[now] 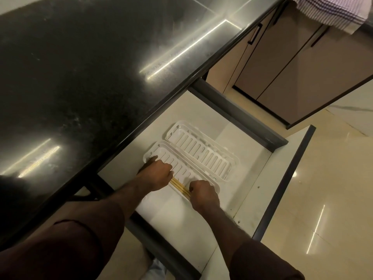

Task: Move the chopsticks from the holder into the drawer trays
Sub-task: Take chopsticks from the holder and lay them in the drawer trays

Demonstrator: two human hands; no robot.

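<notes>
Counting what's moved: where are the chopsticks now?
Head view: the thin wooden chopsticks lie in the nearer white slotted tray, between left hand and right hand.

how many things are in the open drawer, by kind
white slotted trays: 2, the near tray and the far tray
chopstick bundles: 1, the chopsticks, single sticks too blurred to count, gripped at both ends by the left hand and right hand
total: 3

Yellow wooden chopsticks (180, 187) lie flat in the nearer white slotted tray (181, 168).
</notes>
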